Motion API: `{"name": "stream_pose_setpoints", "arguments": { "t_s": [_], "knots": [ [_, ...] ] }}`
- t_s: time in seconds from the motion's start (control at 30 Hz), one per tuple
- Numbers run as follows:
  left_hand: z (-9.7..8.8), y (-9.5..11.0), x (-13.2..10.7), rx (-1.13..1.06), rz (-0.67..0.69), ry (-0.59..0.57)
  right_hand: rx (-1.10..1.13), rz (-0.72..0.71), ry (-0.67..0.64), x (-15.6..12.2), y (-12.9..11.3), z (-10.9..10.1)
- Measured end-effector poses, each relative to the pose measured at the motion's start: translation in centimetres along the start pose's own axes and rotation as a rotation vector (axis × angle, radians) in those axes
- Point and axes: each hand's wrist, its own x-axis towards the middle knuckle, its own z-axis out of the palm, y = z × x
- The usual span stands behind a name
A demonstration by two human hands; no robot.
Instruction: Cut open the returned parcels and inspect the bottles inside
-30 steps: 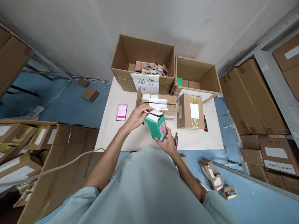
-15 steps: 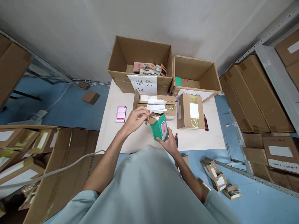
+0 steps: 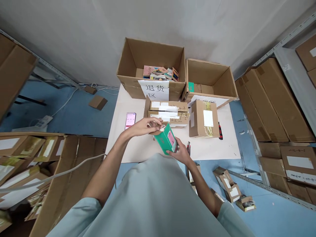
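Note:
A green box (image 3: 165, 141) with a pink picture panel is tilted above the table, its top end open. My right hand (image 3: 179, 151) grips its lower right side, thumb in front. At the opening, my left hand (image 3: 150, 126) has its fingers curled over the edge, next to a brown flap; what they pinch is hidden. Something whitish shows just inside the top. Behind the hands lie stacked brown cartons (image 3: 181, 107) with white labels. To their right stands a taped carton (image 3: 202, 119).
Two large open boxes stand at the back: the left box (image 3: 151, 88) holds small colourful packs, the right box (image 3: 223, 80) a few cartons. A phone (image 3: 130, 120) lies left on the white table (image 3: 120, 148). A red and black cutter (image 3: 220, 131) lies right. Shelved cartons (image 3: 283, 98) flank the right.
The green box has tipped further and come slightly lower. My left hand has moved from beside the flap to over the box's opening. The view has shifted a little left.

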Motion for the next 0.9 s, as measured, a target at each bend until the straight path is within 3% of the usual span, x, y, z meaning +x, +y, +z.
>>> {"name": "stream_pose_setpoints", "arguments": {
  "t_s": [0.13,0.23,0.43,0.63,0.73,0.8,0.9],
  "knots": [
    [-2.0,-1.5,0.2,-0.003,0.047,-0.203,0.096,0.028,-0.103,-0.3,-0.3,-0.8],
    [-2.5,-2.9,0.5,-0.033,0.086,-0.297,0.176,0.044,-0.159,-0.5,-0.6,-1.2],
    [-1.3,-5.4,1.2,-0.026,0.011,-0.356,0.226,0.089,-0.211,-0.9,-0.2,-1.8],
    [-0.1,-5.8,0.7,-0.094,0.102,-0.403,0.246,0.091,-0.285,-0.5,0.9,-1.5],
    [-0.9,-5.7,0.7,-0.086,0.089,-0.359,0.237,0.086,-0.27,-0.4,1.2,-1.4],
    [-2.5,-5.5,0.6,-0.097,0.051,-0.286,0.23,0.099,-0.259,-0.7,1.5,-1.7],
    [-5.6,-5.3,0.1,-0.206,-0.005,-0.043,0.198,0.138,-0.266,-1.3,2.9,-2.7]
  ]
}}
